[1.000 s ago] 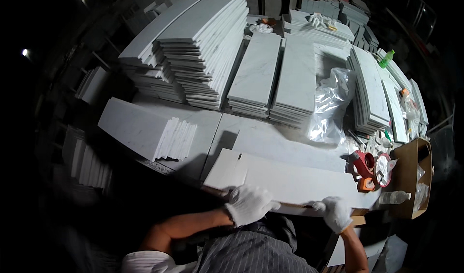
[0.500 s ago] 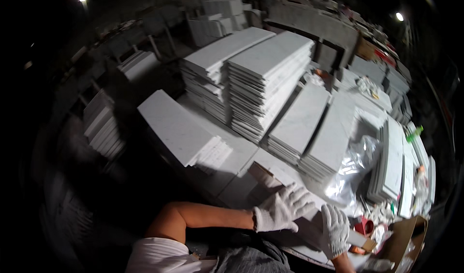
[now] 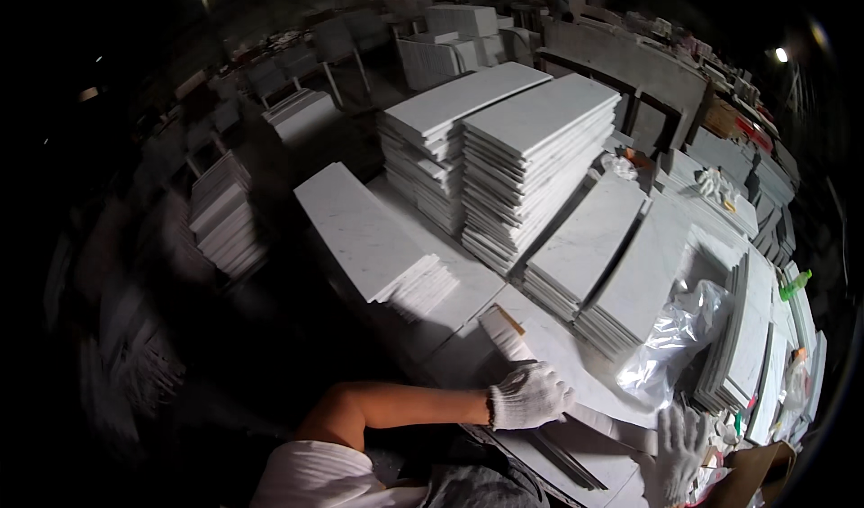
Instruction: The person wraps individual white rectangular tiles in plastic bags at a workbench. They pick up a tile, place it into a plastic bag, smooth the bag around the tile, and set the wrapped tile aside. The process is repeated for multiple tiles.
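Note:
My left hand (image 3: 531, 395), in a white knit glove, is closed over a long narrow white strip (image 3: 607, 425) with a brown edge at its far end. What the strip is made of, I cannot tell. My right hand (image 3: 680, 449), gloved the same way, rests by the strip's near right end with its fingers stretched out and apart. Below the strip, a thin flat piece with a dark edge (image 3: 571, 459) lies on the white worktop (image 3: 468, 323). Shadow partly hides the area under my left hand.
Tall stacks of white stone slabs (image 3: 540, 116) stand on the worktop ahead. Lower stacks (image 3: 589, 238) lie to their right, beside crumpled clear plastic (image 3: 670, 341). One more slab stack (image 3: 364, 233) sits at the left. An open cardboard box (image 3: 756, 472) stands at the right edge.
My left hand has gone from spread fingers to closed on the strip. My right hand has moved to the right and its fingers have spread. The whole view has shifted.

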{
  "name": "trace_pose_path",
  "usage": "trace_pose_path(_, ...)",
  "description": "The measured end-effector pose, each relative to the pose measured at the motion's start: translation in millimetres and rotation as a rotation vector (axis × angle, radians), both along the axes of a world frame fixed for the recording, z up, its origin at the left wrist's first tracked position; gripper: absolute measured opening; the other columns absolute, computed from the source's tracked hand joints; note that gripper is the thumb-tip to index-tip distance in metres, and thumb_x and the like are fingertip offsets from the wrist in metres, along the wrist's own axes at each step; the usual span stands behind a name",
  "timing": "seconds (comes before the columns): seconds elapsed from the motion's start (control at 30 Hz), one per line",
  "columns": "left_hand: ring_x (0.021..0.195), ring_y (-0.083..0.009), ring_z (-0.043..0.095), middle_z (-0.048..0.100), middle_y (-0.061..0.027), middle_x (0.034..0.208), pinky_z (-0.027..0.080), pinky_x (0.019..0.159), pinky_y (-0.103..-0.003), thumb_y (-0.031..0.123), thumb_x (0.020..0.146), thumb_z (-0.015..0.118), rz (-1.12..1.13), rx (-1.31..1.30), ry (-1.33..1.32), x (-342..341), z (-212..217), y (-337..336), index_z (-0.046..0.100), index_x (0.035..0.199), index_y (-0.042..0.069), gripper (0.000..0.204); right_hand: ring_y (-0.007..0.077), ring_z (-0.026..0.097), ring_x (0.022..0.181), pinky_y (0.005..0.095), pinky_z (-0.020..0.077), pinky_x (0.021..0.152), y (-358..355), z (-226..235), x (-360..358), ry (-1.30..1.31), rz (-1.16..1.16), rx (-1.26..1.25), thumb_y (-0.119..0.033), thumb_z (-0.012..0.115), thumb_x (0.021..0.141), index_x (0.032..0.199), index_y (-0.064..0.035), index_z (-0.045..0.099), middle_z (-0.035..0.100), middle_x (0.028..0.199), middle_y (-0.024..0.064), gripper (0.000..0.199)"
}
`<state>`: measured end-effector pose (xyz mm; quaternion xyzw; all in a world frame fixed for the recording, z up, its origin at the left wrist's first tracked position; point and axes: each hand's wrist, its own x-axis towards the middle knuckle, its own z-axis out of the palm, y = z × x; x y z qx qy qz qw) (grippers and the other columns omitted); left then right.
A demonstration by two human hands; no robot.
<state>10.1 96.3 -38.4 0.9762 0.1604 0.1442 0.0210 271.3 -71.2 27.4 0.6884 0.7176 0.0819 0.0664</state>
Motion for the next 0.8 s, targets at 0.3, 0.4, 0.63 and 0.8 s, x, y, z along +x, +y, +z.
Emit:
trace_pose_path(0.3,0.109,-0.0184,0.052,0.058,0.0013,0.104,0.046,0.088,-0.040,0.034,0.078,0.072,0.336,-0.197,-0.345,-14,-16,23,0.062,0.110,0.023,0.035,0.0289,0.058,0.113,0.0438,0.0441,0.097,-16,-21,44,0.204,0.012,0.187,-0.029,0.080,0.069,0.128,-0.0105,0.058,0.063,0.122,0.0093,0.066)
trace_pose_path(0.4,0.114,-0.0191,0.051,0.060,0.0004,0.110,0.044,0.085,-0.041,0.034,0.067,0.080,0.237,0.375,-0.020,-25,46,35,0.062,0.119,0.024,0.055,0.0293,0.060,0.109,0.0438,0.0446,0.095,-16,-22,46,0.205,-0.038,0.131,-0.032,0.082,0.067,0.127,-0.0089,0.057,0.064,0.118,0.0094,0.069)
trace_pose_path(0.63,0.059,-0.0211,0.059,0.056,0.0008,0.061,0.047,0.057,-0.036,0.032,0.063,0.079,-0.007,0.004,0.131,-47,26,48,0.064,0.084,0.017,0.030,0.0272,0.063,0.062,0.0418,0.0485,0.060,-16,-31,70,0.326,0.147,-0.135,-0.041,0.070,0.080,0.090,-0.0120,0.065,0.062,0.069,0.0049,0.031)
trace_pose_path(0.8,0.058,-0.0226,0.058,0.054,-0.0017,0.060,0.045,0.055,-0.037,0.037,0.065,0.079,-0.027,0.008,0.131,-41,28,56,0.062,0.078,0.015,0.030,0.0249,0.065,0.100,0.0450,0.0430,0.099,-14,-9,77,0.394,0.074,0.044,-0.045,0.075,0.074,0.122,-0.0143,0.062,0.068,0.102,0.0079,0.058)
